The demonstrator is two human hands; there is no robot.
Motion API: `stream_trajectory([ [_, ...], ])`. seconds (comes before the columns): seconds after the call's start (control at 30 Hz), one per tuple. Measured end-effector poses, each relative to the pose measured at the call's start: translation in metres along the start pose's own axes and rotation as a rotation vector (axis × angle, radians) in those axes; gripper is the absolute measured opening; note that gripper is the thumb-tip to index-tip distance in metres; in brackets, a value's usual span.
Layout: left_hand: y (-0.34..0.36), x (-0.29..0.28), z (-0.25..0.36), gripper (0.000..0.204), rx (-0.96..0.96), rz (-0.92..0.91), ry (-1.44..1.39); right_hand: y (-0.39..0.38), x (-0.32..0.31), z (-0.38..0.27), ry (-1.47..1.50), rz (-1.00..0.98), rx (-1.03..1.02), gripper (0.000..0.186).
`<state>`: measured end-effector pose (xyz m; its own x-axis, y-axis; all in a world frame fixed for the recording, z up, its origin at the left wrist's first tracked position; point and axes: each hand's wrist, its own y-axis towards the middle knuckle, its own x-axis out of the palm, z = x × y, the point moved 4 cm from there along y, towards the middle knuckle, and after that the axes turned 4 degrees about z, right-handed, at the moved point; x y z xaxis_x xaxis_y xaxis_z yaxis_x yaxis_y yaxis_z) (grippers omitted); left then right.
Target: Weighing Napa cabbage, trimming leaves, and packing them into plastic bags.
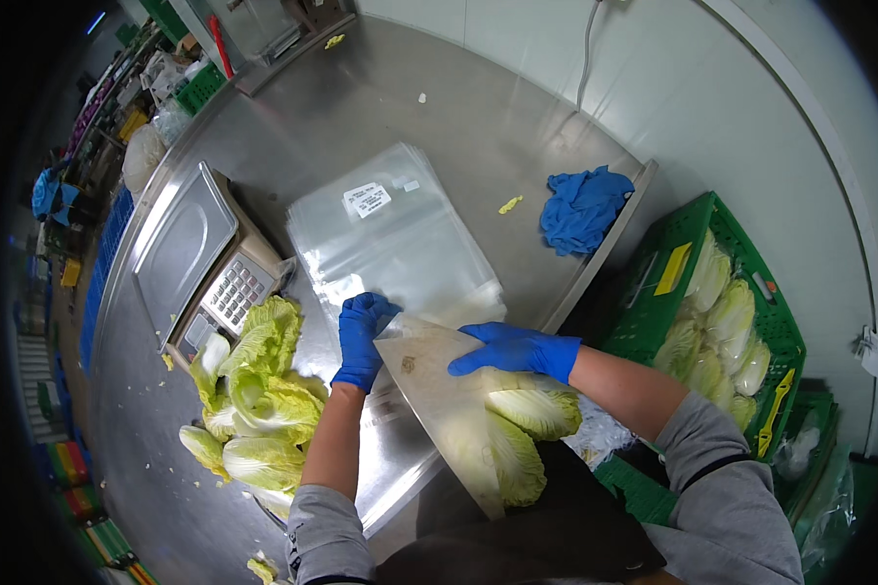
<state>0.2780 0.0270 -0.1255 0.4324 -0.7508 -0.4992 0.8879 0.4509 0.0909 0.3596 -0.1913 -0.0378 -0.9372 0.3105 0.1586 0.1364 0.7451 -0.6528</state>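
Note:
My left hand (363,336), in a blue glove, is closed with its fingers curled at the near edge of a stack of clear plastic bags (390,249). What its fingertips pinch, if anything, is hidden. My right hand (517,353), also gloved in blue, grips the upper edge of a stiff-looking translucent sheet (439,390) with a brown mark on it. Chinese cabbages (513,458) lie under and beside this sheet, close to my body, partly seen through it. Loose cabbage leaves (263,400) are piled left of my left forearm.
A weighing scale (215,268) stands on the metal table (449,78) at left. A crumpled blue cloth or glove bundle (583,210) lies near the right edge. Beyond that edge, a green crate (673,234) holds wrapped cabbages (730,317). A pale wall (673,68) borders the table.

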Motion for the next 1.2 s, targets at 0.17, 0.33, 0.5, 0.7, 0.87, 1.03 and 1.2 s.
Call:
stream_trajectory([
  [0.17, -0.004, 0.002, 0.003, 0.004, -0.291, 0.149, -0.523, -0.002, -0.005, 0.008, 0.029, 0.011, 0.030, 0.059],
  [0.33, -0.005, -0.015, 0.023, 0.008, 0.011, 0.202, -0.048, -0.005, -0.006, 0.013, 0.073, 0.053, 0.010, 0.057],
  [0.5, -0.032, -0.017, 0.074, 0.009, -0.176, 0.225, -0.110, -0.005, -0.016, 0.025, 0.190, 0.096, -0.030, 0.060],
  [0.7, -0.069, -0.022, 0.126, 0.026, -0.013, 0.220, -0.056, 0.007, 0.004, 0.006, -0.066, 0.129, -0.064, 0.069],
  [0.87, -0.110, -0.050, 0.163, 0.085, -0.010, 0.759, 0.443, 0.033, 0.015, 0.012, -0.089, 0.134, -0.082, 0.072],
  [1.03, -0.175, -0.044, 0.088, 0.079, -0.673, 0.801, -0.437, 0.040, 0.045, -0.014, -0.063, 0.057, -0.161, 0.061],
  [1.2, -0.192, -0.026, 0.133, 0.062, -0.909, 0.300, -1.336, 0.058, 0.052, -0.010, -0.113, 0.196, -0.121, 0.068],
])
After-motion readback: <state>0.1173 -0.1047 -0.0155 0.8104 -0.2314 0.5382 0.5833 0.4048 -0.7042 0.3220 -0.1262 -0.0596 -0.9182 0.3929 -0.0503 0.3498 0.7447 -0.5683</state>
